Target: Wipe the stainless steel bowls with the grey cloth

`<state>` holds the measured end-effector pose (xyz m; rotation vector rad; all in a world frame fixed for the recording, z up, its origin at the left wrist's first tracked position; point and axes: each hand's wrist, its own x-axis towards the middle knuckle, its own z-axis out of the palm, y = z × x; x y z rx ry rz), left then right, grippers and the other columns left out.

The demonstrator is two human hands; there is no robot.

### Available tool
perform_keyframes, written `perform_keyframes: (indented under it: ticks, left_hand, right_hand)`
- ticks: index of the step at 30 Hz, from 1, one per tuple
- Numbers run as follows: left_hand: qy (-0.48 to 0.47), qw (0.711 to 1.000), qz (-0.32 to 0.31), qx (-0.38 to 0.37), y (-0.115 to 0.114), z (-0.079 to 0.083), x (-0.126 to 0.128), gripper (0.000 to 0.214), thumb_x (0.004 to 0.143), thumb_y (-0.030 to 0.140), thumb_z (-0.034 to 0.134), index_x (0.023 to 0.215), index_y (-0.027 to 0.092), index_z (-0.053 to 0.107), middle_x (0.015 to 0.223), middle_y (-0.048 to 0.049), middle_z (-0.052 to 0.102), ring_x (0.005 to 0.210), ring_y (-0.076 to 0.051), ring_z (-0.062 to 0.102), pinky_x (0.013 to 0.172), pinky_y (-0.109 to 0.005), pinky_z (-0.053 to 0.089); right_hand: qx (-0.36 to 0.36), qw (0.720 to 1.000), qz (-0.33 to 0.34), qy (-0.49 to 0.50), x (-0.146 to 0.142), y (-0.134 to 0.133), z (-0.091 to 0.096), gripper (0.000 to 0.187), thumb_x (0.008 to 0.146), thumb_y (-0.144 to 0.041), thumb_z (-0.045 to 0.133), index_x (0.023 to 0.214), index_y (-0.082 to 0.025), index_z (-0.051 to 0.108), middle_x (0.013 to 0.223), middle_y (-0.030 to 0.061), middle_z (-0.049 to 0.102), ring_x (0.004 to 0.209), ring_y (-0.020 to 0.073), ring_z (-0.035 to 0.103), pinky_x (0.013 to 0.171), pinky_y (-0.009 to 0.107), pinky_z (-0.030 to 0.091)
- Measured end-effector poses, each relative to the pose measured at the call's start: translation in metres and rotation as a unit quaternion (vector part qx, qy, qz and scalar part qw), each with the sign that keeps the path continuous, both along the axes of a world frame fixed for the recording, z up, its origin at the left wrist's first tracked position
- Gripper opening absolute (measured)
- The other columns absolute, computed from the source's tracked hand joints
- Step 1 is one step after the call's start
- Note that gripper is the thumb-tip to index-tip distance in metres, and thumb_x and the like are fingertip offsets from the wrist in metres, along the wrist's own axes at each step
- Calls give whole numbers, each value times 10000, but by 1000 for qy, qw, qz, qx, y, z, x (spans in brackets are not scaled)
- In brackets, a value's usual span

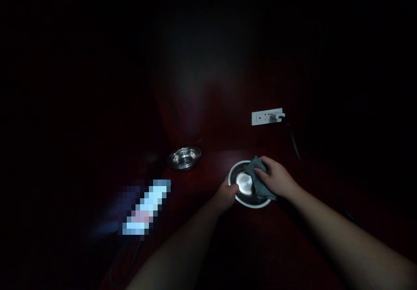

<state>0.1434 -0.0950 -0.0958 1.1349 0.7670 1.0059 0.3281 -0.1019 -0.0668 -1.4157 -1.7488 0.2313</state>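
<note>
A shiny steel bowl is tilted toward me, held up in front of my body. My left hand grips its left rim, with the thumb over the edge on the inside. In my right hand is a grey-green cloth, pinched between thumb and fingers and draped over the bowl's right side and rim. Part of the bowl's inside is hidden by the cloth. To the left stands a small stack of steel bowls, apart from both hands.
A blurred-out bright screen lies at the left, with a thin cable below it. On the back wall is a white socket panel with a plug in it; a dark cord hangs nearby. The surroundings are very dark.
</note>
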Motion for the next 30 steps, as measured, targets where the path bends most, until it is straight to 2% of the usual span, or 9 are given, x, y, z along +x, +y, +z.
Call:
perform_keyframes:
  ticks: [3,7,12,16,20,25,30]
  left_hand:
    - [7,1000,-3,5,-2,1,0,542,497,60,516,1017,164,626,833,-5,669,797,-172,588,759,-282,467]
    - [14,1000,-13,14,-3,3,0,521,484,53,512,983,152,626,779,7,644,744,-152,561,719,-268,452]
    - [-5,999,-33,38,-4,4,1,603,544,81,558,1138,174,600,960,-34,684,906,-206,611,838,-315,472]
    - [-49,999,-1,21,-3,4,3,644,600,146,620,1236,208,541,1174,-73,651,1094,-263,594,913,-362,475]
    - [-102,995,13,2,1,1,6,730,640,210,670,1337,241,453,1240,-84,623,1123,-281,595,924,-421,491]
    - [-67,994,52,64,5,-10,8,669,614,116,676,1266,161,530,1163,-104,666,1123,-272,603,1033,-423,435]
    - [-74,994,61,44,9,-16,7,529,651,101,666,1171,162,593,1185,-105,672,1174,-268,589,1049,-416,431]
  right_hand:
    - [45,998,24,-43,1,-3,5,45,809,-266,511,789,-226,507,819,47,585,787,219,576,746,336,442]
    - [44,997,41,-45,0,-4,7,52,813,-239,492,836,-217,533,853,62,587,822,225,583,785,341,448]
    - [-4,1000,29,7,-2,0,2,98,818,-302,498,848,-219,540,837,51,615,787,214,593,747,331,458]
    - [-45,997,-57,38,-3,3,-2,167,819,-392,502,767,-233,506,702,20,587,651,201,569,623,318,429]
    - [-40,994,-90,48,-6,4,-5,194,853,-404,446,748,-241,457,705,29,586,675,209,591,635,318,434]
    - [-37,995,-79,46,-11,2,-7,171,860,-385,451,759,-247,437,695,18,577,665,206,591,633,314,433]
    - [-8,998,-53,40,-10,-3,-3,201,862,-412,482,756,-254,418,642,-12,521,590,187,535,555,300,406]
